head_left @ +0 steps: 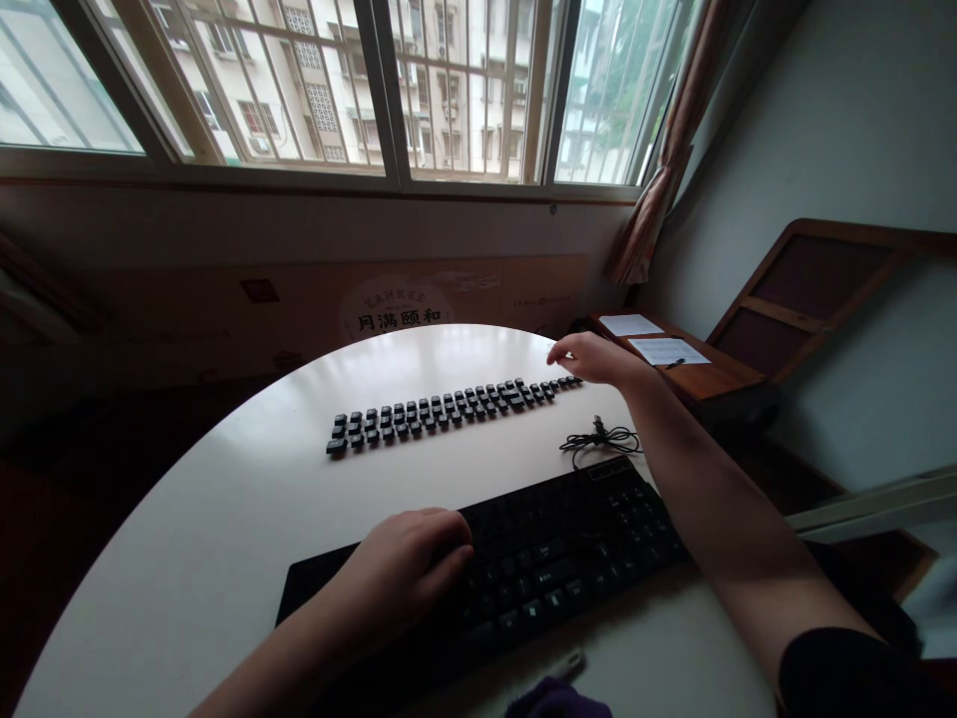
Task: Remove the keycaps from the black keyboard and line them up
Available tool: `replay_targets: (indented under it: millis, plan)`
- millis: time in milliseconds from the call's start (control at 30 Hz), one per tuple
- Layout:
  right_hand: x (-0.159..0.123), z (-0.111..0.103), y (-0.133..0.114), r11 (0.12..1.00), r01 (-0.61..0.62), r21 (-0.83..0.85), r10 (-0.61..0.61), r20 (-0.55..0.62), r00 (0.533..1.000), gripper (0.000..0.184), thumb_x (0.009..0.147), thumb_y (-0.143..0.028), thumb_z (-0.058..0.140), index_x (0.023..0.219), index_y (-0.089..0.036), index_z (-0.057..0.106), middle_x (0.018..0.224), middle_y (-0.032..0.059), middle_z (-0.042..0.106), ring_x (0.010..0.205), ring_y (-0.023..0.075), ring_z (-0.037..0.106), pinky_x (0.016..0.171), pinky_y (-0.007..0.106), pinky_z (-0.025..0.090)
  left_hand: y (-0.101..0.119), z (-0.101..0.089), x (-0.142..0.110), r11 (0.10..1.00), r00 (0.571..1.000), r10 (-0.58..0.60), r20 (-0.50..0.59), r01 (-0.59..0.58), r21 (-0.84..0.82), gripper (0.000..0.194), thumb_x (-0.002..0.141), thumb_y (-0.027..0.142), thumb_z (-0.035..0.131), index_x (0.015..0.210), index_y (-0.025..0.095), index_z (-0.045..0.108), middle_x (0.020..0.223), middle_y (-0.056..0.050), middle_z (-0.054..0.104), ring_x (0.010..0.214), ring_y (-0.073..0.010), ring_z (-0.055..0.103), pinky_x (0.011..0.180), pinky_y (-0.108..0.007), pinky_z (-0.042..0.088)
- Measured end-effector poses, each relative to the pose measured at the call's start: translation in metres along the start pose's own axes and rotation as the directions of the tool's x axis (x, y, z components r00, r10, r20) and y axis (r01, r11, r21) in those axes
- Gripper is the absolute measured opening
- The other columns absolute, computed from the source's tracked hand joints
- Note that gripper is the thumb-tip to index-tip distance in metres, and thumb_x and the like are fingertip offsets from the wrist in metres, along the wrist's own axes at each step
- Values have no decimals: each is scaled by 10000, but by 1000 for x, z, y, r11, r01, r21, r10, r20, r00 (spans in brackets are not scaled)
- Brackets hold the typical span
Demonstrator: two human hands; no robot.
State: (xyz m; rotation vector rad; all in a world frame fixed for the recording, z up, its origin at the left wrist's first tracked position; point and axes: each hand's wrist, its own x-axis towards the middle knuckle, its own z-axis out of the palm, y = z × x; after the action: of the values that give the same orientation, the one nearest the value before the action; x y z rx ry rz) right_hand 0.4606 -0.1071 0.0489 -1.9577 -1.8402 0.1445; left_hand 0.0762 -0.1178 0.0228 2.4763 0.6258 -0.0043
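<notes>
Across the black keyboard (553,573) lies my left hand (423,553), over its left half. Its fingers are curled with the thumb against them, and whatever is under them is hidden. My right hand (587,357) is stretched to the far right side of the white round table (216,499). It hovers by the right end of several rows of loose black keycaps (441,411), with bent fingers pointing down in a pinch. Anything between those fingertips is too small to make out. The keyboard's left part looks stripped of caps, while keys show on its right part.
A bundled black cable (600,437) lies behind the keyboard. At the near edge are a purple cloth (557,698) and a small light-coloured tool (566,666). A wooden desk (714,377) with papers (669,351) and a pen stands right. Barred windows (464,100) line the back.
</notes>
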Motion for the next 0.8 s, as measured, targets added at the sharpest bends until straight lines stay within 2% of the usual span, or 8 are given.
replay_targets:
  millis: [100,133,200,267,400,533,667,800]
  plan:
    - [-12,-34,-28,969,96,229,-38,-243,969,267,909,-224,493,1055,-166,709,1035,91,699,878,186,644,771,303,524,1,0,0,1000,1000,2,-3,-2,20,199,931,319,474,891,231,648,903,-17,701,849,-198,637,722,-289,444]
    - [-20,-44,-40,899,170,404,-49,-292,955,278,924,-276,485,1073,-174,696,992,83,694,793,175,643,707,305,539,1,0,0,1000,1000,4,-4,-4,27,197,930,318,475,888,232,647,902,-16,700,851,-199,637,720,-289,443]
    - [-38,-59,-63,665,283,691,-130,-266,955,340,946,-409,461,1054,-183,691,962,80,690,789,189,660,706,338,568,0,1,0,999,1000,13,-3,-13,35,197,932,318,473,893,237,648,907,-13,701,856,-199,639,727,-291,444]
    - [-60,-63,-81,510,285,811,-176,-226,958,473,951,-552,432,962,-165,704,886,83,692,800,204,682,747,355,583,-2,2,0,999,1000,23,-2,-23,38,195,935,320,471,912,244,649,919,-10,704,865,-198,642,740,-294,447]
    - [-110,-38,-90,514,56,856,-27,-50,998,565,949,-666,399,939,-164,657,577,-7,589,419,121,565,443,256,527,-4,3,1,998,1000,17,-3,-17,58,189,935,322,473,978,259,645,961,-14,713,904,-211,650,761,-306,453]
    - [-160,-1,-76,486,-182,855,206,90,974,419,888,-601,590,1013,-202,570,710,-6,644,425,128,600,352,226,480,-4,3,3,996,1000,14,8,-15,86,184,928,319,477,988,266,643,972,-15,719,912,-220,655,766,-315,456]
    - [-187,29,-58,468,-207,859,417,-8,909,398,847,-547,645,1014,-190,588,726,-15,609,453,119,598,357,206,443,-4,3,3,995,1000,13,2,-13,99,194,927,337,475,1004,268,639,983,-19,722,915,-226,658,771,-320,459]
    - [-190,54,-48,475,-157,866,539,-146,830,347,903,-522,537,804,-190,562,491,-81,409,345,63,370,329,171,277,-5,5,1,995,1000,18,-3,-18,101,218,929,352,467,1053,269,626,1008,-26,724,919,-228,661,775,-323,465]
